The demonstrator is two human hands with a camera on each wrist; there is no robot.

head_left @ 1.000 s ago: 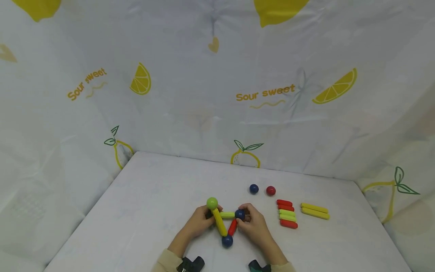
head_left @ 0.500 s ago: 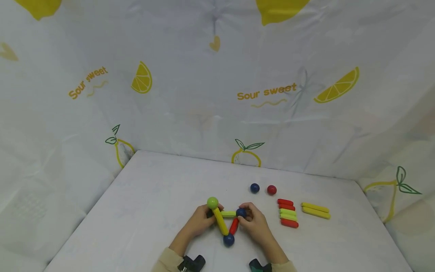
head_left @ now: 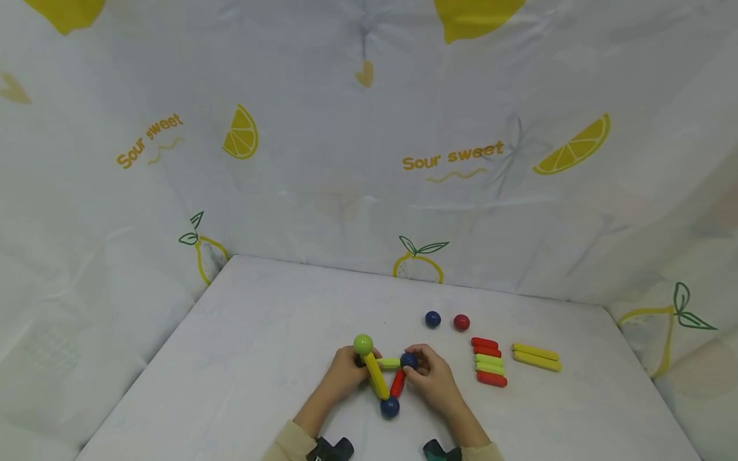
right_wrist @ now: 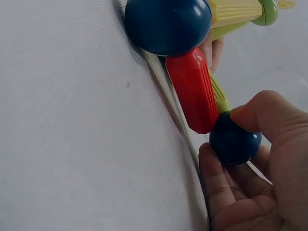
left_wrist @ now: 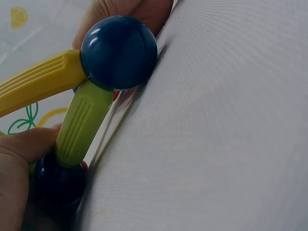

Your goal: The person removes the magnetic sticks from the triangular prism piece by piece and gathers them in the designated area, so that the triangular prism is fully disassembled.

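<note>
A frame of plastic rods and balls, like a magnetic building set, stands between both hands. A blue ball [head_left: 389,407] forms its near corner; a yellow rod [head_left: 377,376] slants from there up to a light green ball [head_left: 363,344]. My left hand [head_left: 343,371] holds the far left corner, thumb on a light green rod [left_wrist: 83,124] beside a dark blue ball [left_wrist: 59,182]. My right hand [head_left: 431,378] pinches the right corner's blue ball [right_wrist: 235,138] between thumb and fingers. A red rod [right_wrist: 192,91] links that ball to the near one.
Right of the hands lie short red rods [head_left: 491,379] and light green rods [head_left: 489,364] in a column, with two yellow rods [head_left: 536,361] beside them. Farther back sit a loose blue ball [head_left: 432,319] and a red ball [head_left: 461,322]. A printed cloth [head_left: 323,192] hangs behind the white table [head_left: 277,307].
My left hand and the light green ball have shifted slightly right, the frame tilting a little with them. My right hand keeps its pinch on the blue ball.
</note>
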